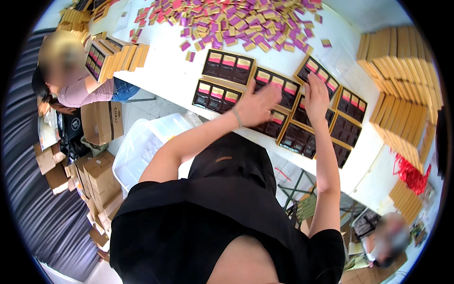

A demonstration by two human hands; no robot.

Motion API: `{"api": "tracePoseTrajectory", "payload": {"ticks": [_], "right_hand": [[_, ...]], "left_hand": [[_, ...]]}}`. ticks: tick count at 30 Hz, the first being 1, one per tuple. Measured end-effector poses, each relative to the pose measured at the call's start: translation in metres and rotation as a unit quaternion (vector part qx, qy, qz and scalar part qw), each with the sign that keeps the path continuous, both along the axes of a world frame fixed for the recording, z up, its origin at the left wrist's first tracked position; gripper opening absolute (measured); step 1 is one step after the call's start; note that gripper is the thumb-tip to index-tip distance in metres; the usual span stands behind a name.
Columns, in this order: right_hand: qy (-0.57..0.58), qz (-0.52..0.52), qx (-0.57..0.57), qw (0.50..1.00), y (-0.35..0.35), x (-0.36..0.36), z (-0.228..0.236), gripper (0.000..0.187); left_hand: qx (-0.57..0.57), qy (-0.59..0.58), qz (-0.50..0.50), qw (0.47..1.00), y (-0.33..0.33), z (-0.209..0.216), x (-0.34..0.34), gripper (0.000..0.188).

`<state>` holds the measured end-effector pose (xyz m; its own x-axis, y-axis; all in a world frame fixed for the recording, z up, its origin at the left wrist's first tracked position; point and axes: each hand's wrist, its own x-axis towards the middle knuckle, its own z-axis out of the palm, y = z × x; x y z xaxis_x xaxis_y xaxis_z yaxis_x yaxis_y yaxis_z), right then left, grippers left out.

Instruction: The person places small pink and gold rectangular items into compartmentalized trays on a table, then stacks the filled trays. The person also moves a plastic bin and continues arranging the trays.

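Note:
My left hand [259, 105], slightly smeared by motion, hangs over the middle of a group of open boxes with its thumb apart from its fingers. Under its fingertips lies a box [287, 97] with dark compartments and a row of gold-and-pink wrapped pieces. My right hand [317, 100] reaches with stretched fingers to the box at the far right [329, 81]. Nothing is visible in either hand, though the fingers hide what lies beneath. Left of my hands are two similar boxes, a farther one [228, 70] and a nearer one [208, 101]. Toward me, one box [298, 140] shows dark compartments.
A spread of small gold, purple and pink pieces [246, 28] covers the table's far side. Stacked boxes [397, 59] rise at the right. A clear plastic bin [137, 146] stands below the left table edge. Another person [75, 97] is beside stacked boxes at left.

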<state>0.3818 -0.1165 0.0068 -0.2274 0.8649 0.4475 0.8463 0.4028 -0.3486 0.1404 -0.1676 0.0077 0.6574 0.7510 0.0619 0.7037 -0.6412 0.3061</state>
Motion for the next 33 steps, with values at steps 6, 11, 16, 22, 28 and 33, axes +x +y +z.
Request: {"api": "tracePoseTrajectory", "payload": {"ticks": [6, 11, 16, 22, 28, 33], "right_hand": [[0.095, 0.065, -0.010, 0.993, 0.132, -0.087, 0.003, 0.027], [0.087, 0.151, -0.025, 0.984, 0.264, -0.196, -0.016, 0.034], [-0.023, 0.161, -0.070, 0.984, 0.354, -0.245, -0.037, 0.038], [-0.053, 0.178, -0.049, 0.981, 0.343, -0.257, -0.065, 0.031], [0.294, 0.071, -0.156, 0.940, 0.306, -0.224, -0.054, 0.016], [0.663, 0.091, -0.419, 0.614, 0.269, -0.156, -0.011, 0.036]], "left_hand": [[-0.027, -0.115, 0.454, 0.883, 0.197, -0.028, -0.138, 0.038], [0.091, -0.170, 0.350, 0.917, 0.311, -0.044, -0.166, 0.035], [0.016, -0.175, 0.350, 0.920, 0.375, -0.063, -0.163, 0.043], [0.101, -0.136, 0.278, 0.946, 0.364, -0.084, -0.168, 0.031], [0.203, -0.150, 0.312, 0.916, 0.317, -0.054, -0.150, 0.020], [-0.120, -0.427, 0.418, 0.793, 0.271, 0.016, -0.104, 0.026]]}}
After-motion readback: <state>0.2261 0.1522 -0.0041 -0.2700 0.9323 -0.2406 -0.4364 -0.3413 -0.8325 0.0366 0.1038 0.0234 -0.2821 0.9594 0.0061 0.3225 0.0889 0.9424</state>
